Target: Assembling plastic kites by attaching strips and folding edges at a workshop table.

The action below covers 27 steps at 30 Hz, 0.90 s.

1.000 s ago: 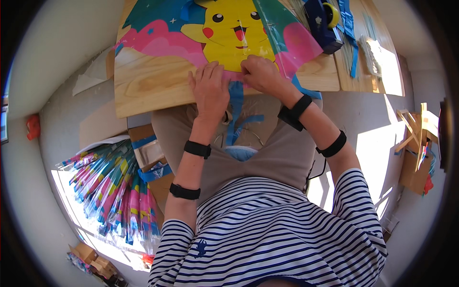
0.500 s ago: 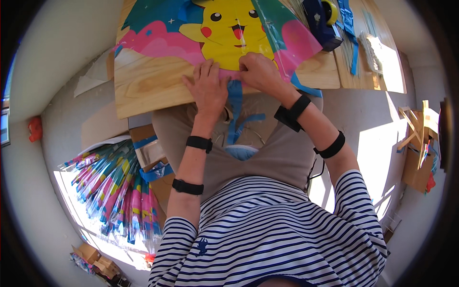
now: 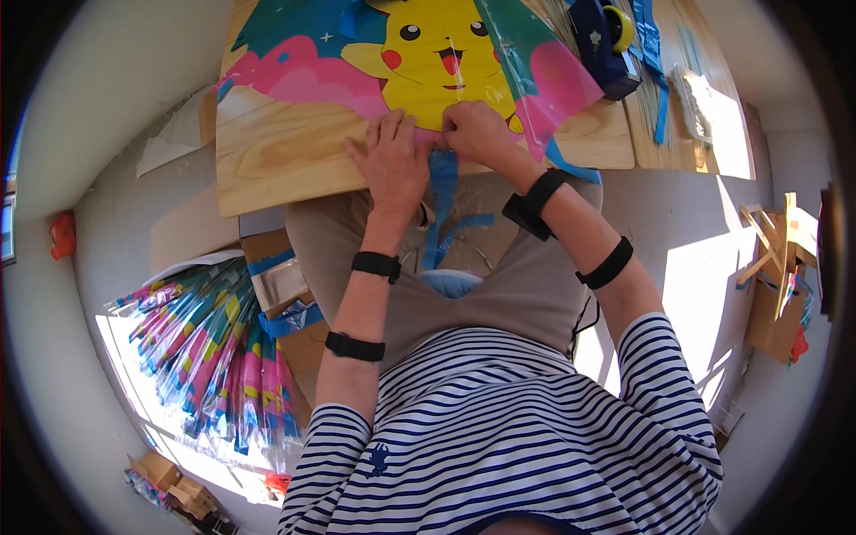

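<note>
- Down on the floor at the far left there's a big fan of rolled-up kites (image 3: 209,357) in clear wrap, pink, blue and yellow, next to a cardboard box (image 3: 290,303) with blue tape on it.
- The wooden table (image 3: 285,156) has one kite (image 3: 428,62) spread flat on it, yellow cartoon critter in the middle, pink and teal around it, bottom tip pointing at the person.
- Left hand (image 3: 392,165) is laid flat, fingers spread, pressing on the kite's bottom tip at the table edge. Not gripping anything.
- Blue tail strips (image 3: 443,201) hang off that tip down over the person's lap, right between the two hands.
- Right hand (image 3: 477,134) is curled up, fingertips pinching the kite edge just beside the left hand. Can't tell exactly what's in the pinch.
- Further right on the table: a dark blue tape dispenser (image 3: 602,40) with a yellow roll, and loose blue strips (image 3: 655,62) next to it.
</note>
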Motion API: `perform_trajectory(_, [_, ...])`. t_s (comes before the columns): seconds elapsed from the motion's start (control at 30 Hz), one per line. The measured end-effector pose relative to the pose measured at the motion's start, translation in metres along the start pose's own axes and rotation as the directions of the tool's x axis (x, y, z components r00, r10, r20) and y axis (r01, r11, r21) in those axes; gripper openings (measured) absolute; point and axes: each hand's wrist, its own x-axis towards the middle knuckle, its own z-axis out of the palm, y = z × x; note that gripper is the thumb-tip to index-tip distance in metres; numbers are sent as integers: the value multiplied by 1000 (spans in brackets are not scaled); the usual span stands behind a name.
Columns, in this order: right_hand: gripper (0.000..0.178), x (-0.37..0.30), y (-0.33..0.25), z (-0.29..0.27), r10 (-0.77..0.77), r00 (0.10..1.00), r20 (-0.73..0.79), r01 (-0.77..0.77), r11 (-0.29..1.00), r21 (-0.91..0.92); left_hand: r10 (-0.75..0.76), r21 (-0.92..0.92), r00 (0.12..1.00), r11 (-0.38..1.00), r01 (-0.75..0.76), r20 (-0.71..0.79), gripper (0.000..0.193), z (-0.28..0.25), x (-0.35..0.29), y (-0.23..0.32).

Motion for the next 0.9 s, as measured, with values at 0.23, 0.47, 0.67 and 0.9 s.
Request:
perform_trajectory(0.23, [17, 2, 7, 8, 90, 967, -238, -89, 996, 13, 7, -19, 1000, 1000, -7, 12, 42, -2, 4, 3])
perform_trajectory(0.47, [22, -9, 2, -6, 100, 987, -129, -99, 995, 12, 325, -79, 946, 943, -323, 9, 39, -22, -21, 18])
perform_trajectory(0.67, [25, -5, 2, -3, 102, 990, -99, -103, 995, -5, 380, -130, 919, 921, -366, 105, 46, -25, -45, 25])
perform_trajectory(0.9, [27, 2, 16, -2, 75, 992, -100, -70, 996, 50, 411, -82, 904, 911, -403, 120, 48, -26, -48, 26])
